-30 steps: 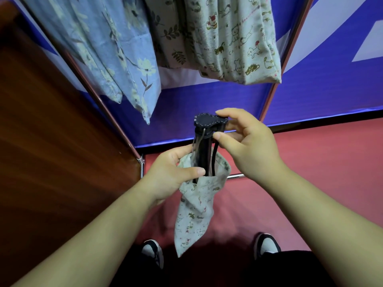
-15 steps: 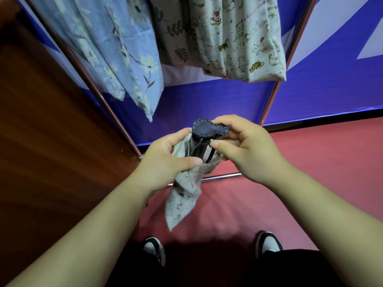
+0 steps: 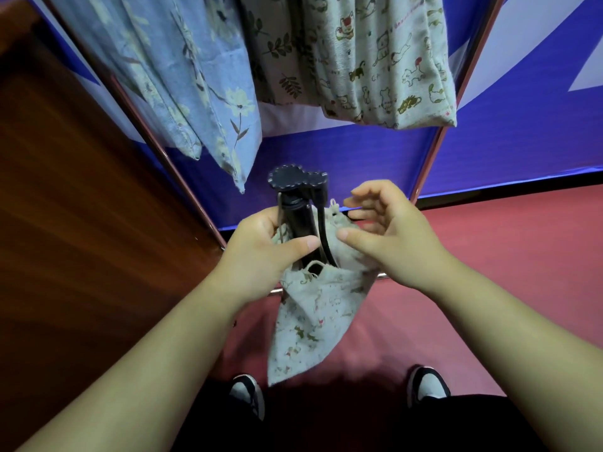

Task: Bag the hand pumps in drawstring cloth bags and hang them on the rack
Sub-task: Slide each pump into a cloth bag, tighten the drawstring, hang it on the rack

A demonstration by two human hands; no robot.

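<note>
Closest in, the left hand (image 3: 261,249) grips the black hand pump (image 3: 298,223), thumb laid across the barrel and fingers curled round behind it, with the rim of the drawstring bag (image 3: 313,318) caught under the same grasp. The right hand (image 3: 388,233) is released: its fingers are spread and loosely curved, holding nothing, and only the thumb rests against the cloth at the bag's mouth. The pump stands upright, its lower part down inside the bag and its upper part out of the mouth. It is topped by a dark studded plate (image 3: 297,181), and a thin black hose (image 3: 321,230) runs down beside the barrel. The bag is cream cloth with small animal prints, and its lower end hangs limp.

Below, two black-and-white shoes (image 3: 427,384) stand on a red floor (image 3: 505,256), with a brown wooden surface (image 3: 81,223) at the left.

Farther off, the metal rack (image 3: 432,158) carries a blue floral bag (image 3: 182,76), a leaf-print bag (image 3: 277,60) and a cat-print bag (image 3: 385,60). The small lettering on the cat print is too fine to read. Behind hangs a blue-and-white banner (image 3: 522,125).
</note>
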